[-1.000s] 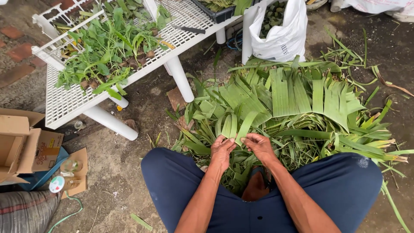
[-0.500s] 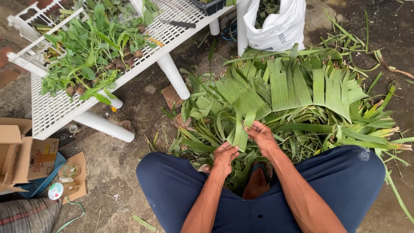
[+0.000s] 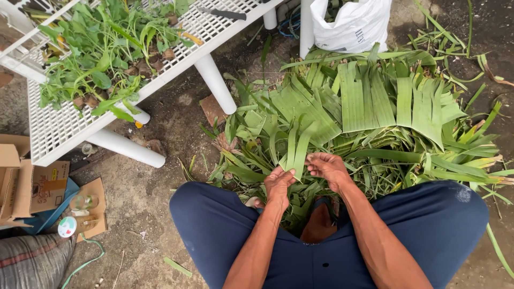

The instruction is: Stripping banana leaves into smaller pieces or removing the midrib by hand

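The big heap of banana-leaf pieces [image 3: 375,118] spreads over the dirt in front of the person's knees and serves as the landmark here: at its far side, broad torn sections lie flattened in overlapping rows, which I judge to be the sorted part, while its near edge is a loose tangle of narrow strips that looks unsorted, so the work seems somewhere in the middle, with much left. To the heap's left stands a white mesh rack [image 3: 59,128] loaded with leafy plants [image 3: 107,48], and beyond the heap's far edge sits a white plastic sack [image 3: 353,24]. Farther left of the heap, past the rack, an open cardboard box [image 3: 27,182] rests on the ground. At the heap's near edge, the left hand [image 3: 278,184] is closed in a pinch on the base of a pair of narrow leaf strips [image 3: 296,147] that stand up from it; the right hand [image 3: 327,167], just beside, curls loosely with fingers bent, and I cannot tell whether it grips anything. Compared with half a second ago, the hands have drawn closer together and the strips now rise between them, and the view has shifted slightly.
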